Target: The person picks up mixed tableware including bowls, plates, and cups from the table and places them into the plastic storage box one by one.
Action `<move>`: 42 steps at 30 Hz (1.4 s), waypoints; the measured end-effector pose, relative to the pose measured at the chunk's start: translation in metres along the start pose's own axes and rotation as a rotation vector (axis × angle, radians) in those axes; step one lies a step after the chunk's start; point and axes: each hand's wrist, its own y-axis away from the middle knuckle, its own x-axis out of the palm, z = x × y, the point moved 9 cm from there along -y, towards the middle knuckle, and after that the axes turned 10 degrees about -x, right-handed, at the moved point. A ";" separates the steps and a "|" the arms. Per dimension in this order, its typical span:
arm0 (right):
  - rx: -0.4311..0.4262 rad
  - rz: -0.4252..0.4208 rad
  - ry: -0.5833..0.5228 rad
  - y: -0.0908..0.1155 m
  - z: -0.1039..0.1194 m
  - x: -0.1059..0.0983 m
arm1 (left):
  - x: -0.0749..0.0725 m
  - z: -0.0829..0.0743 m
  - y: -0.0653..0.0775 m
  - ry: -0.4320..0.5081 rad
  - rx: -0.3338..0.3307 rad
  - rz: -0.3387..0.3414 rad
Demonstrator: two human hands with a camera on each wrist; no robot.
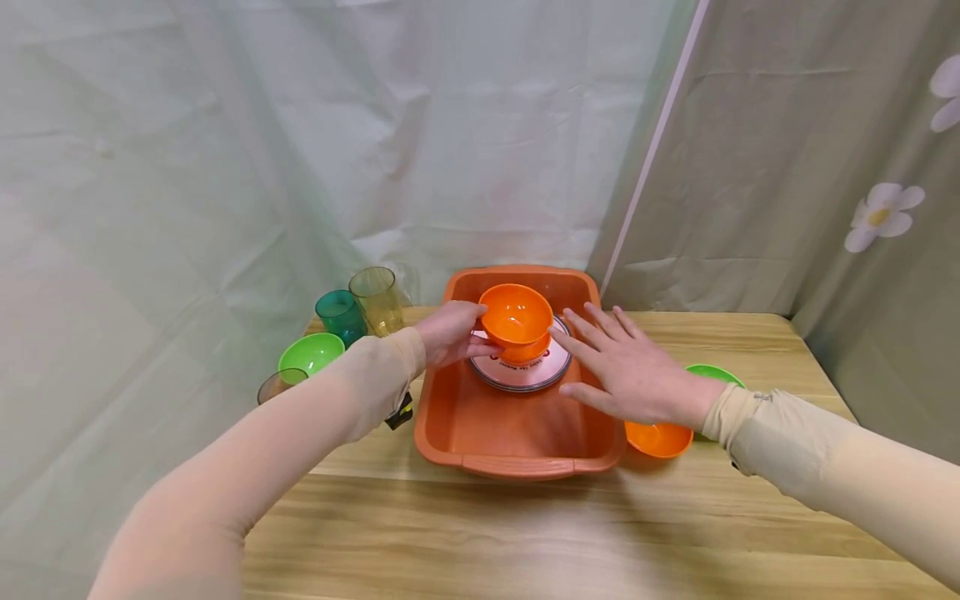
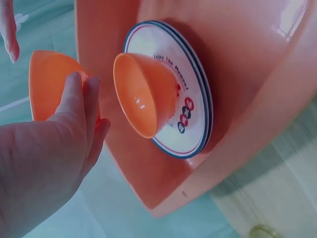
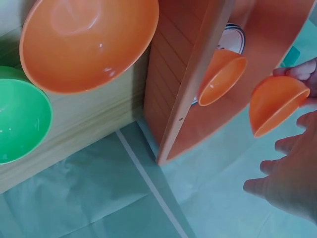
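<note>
My left hand [image 1: 450, 333] pinches an orange bowl [image 1: 517, 310] by its side, thumb near the rim and fingers underneath. The bowl is tilted, its inside towards the head camera. Beneath it in the left wrist view, a second orange bowl [image 2: 143, 96] sits on a small stack of white plates [image 2: 194, 141] with dark rims and printed lettering. These plates lie in a terracotta-coloured plastic basin [image 1: 517, 467]. To the right of the held bowl, my right hand [image 1: 630, 371] is spread with fingers straight, apart from the bowl in the right wrist view.
Left of the basin stand a teal cup [image 1: 339, 315], an amber cup [image 1: 377, 302], a brownish cup [image 1: 281, 383] and a green bowl [image 1: 311, 353]. On its right are another orange bowl [image 3: 89, 44] and a green bowl [image 3: 22, 119]. Curtains [image 1: 480, 125] hang behind the wooden table [image 1: 525, 542].
</note>
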 end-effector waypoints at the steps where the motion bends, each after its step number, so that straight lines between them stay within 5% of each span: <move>1: 0.002 0.004 -0.002 0.000 0.000 0.001 | 0.001 -0.002 -0.001 -0.022 0.000 -0.003; 13: 0.016 0.039 0.005 0.003 0.001 0.010 | 0.007 -0.011 -0.021 -0.344 -0.070 -0.073; 42: 0.001 0.056 0.002 0.006 0.006 0.018 | 0.003 -0.007 -0.034 -0.459 -0.132 -0.210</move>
